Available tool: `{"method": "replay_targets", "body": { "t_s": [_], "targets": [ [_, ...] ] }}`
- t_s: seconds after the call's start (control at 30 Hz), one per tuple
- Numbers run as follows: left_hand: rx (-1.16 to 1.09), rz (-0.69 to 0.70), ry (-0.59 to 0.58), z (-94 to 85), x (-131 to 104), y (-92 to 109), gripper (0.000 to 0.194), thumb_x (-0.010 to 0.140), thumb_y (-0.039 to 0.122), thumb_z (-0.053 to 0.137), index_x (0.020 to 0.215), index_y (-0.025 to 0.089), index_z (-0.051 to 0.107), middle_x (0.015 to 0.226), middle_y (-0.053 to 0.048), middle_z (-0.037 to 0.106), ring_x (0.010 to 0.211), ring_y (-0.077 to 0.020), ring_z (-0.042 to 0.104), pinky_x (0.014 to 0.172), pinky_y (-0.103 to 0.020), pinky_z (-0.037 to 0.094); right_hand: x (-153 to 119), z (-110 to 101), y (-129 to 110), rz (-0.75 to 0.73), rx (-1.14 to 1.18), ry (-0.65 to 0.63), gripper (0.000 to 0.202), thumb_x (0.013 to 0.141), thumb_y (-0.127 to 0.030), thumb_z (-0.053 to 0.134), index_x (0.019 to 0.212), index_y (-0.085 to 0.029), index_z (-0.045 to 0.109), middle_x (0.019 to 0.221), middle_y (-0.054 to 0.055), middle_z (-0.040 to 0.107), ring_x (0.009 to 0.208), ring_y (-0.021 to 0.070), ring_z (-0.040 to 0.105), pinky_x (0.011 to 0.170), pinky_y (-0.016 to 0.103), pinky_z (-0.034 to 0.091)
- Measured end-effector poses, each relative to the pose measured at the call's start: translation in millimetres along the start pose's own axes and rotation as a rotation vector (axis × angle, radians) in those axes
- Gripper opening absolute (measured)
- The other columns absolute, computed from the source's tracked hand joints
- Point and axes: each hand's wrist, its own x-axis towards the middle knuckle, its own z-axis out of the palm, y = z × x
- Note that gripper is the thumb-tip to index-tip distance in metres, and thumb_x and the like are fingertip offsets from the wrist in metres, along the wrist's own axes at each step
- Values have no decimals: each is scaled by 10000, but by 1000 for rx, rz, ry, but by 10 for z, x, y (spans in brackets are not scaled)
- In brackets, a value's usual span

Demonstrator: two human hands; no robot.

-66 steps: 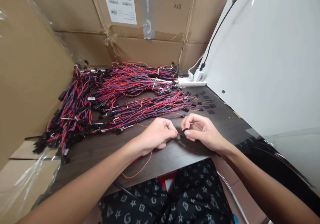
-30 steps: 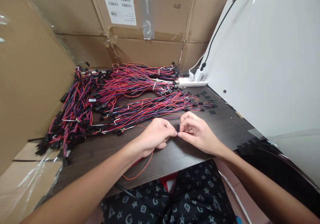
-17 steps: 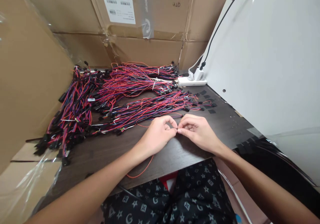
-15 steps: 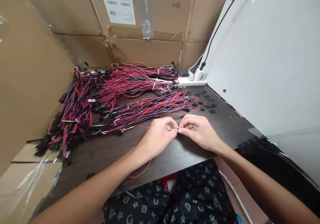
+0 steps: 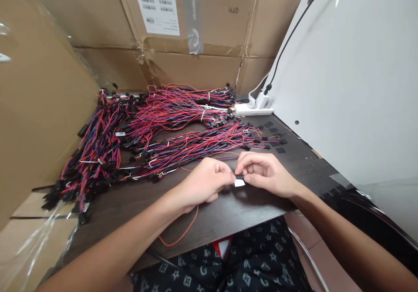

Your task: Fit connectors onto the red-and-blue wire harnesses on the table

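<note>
Near the front of the dark table, my left hand (image 5: 209,181) is closed, thumb and forefinger pinching the left end of a small white label (image 5: 239,182). Close against the label's other side is my right hand (image 5: 267,172), its forefinger and thumb curled but a little apart, with no clear grip on anything. What lies between the fingertips above the label is dark and too small to make out. An orange wire (image 5: 187,229) loops out beneath my left wrist towards the table's front edge.
Bundled red, blue and black wire harnesses (image 5: 196,146) lie behind my hands, with more heaped at the left (image 5: 101,139). At the back stands a white power strip (image 5: 253,110) with plugs. Cardboard (image 5: 209,22) walls the back and left; a white panel (image 5: 352,87) walls the right.
My fingertips, pressed together before, have parted slightly, and the white label now shows between them. Both hands sit a little lower in view, and the orange wire loop shows more.
</note>
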Motion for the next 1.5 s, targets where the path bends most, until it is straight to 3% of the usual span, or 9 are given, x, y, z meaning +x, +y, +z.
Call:
{"method": "replay_targets", "body": {
  "t_s": [0.17, 0.3, 0.57, 0.67, 0.8, 0.87, 1.17, 1.33, 1.5],
  "targets": [
    [-211, -119, -163, -69, 4, 5, 203, 695, 195, 611, 585, 169, 442, 450, 114, 199, 398, -24, 88, 356, -153, 73, -20, 35, 19, -226, -379, -26, 183, 731, -11, 525, 837, -143, 596, 763, 17, 497, 618, 100, 431, 521, 217, 327],
    [-255, -152, -192, -66, 0, 2, 151, 707, 195, 612, 620, 151, 497, 456, 112, 210, 401, -20, 87, 351, -146, 69, -38, 32, 48, -329, -426, 14, 86, 812, -57, 579, 810, -140, 601, 706, 8, 502, 617, 101, 446, 550, 224, 341],
    [-168, -60, -39, 28, 8, -6, 77, 712, 182, 512, 676, 133, 560, 446, 107, 213, 401, -35, 106, 358, -153, 98, -24, 39, 37, -85, -276, 101, 168, 866, -207, 615, 716, -133, 595, 638, 9, 570, 552, 90, 462, 515, 211, 344],
    [-6, 52, 66, 68, 19, -48, 106, 752, 212, 495, 700, 147, 561, 436, 97, 259, 370, -49, 165, 357, -175, 152, 9, 52, 24, 35, -146, 117, 174, 845, -232, 612, 708, -129, 586, 615, -2, 555, 525, 78, 435, 483, 198, 319],
    [485, 439, 257, 119, -3, -133, 119, 784, 153, 469, 698, 143, 551, 563, 22, 483, 465, -74, 387, 454, -196, 287, 50, 75, 15, 199, 65, 129, 246, 802, -325, 657, 681, -129, 571, 504, -53, 417, 434, 54, 320, 408, 189, 230],
    [602, 586, 308, 134, -28, -169, 72, 800, 126, 466, 795, 151, 533, 570, 41, 476, 487, -80, 415, 493, -202, 315, 59, 85, 12, 277, 164, 114, 303, 776, -386, 684, 674, -130, 559, 466, -74, 350, 406, 46, 266, 384, 185, 183],
    [1088, 785, 216, 84, -99, -201, 221, 924, 137, 401, 937, 132, 621, 680, -37, 592, 596, -146, 535, 573, -258, 368, 63, 64, 23, 391, 156, 3, 301, 759, -389, 676, 671, -112, 598, 433, -74, 320, 389, 40, 232, 364, 181, 158],
    [1063, 724, 206, 100, -82, -169, 254, 911, 126, 397, 838, 108, 640, 667, -41, 591, 573, -133, 494, 565, -266, 324, 52, 45, 62, 254, 6, 62, 284, 820, -290, 605, 999, -87, 689, 487, -64, 379, 409, 52, 282, 387, 189, 219],
    [484, 337, 158, 100, -36, -54, 220, 818, 154, 499, 610, 132, 567, 507, 37, 397, 468, -75, 316, 476, -222, 236, 16, 41, 29, 153, -19, 81, 243, 856, -269, 579, 1031, -110, 633, 585, -36, 456, 471, 67, 363, 439, 195, 290]
  ]
}}
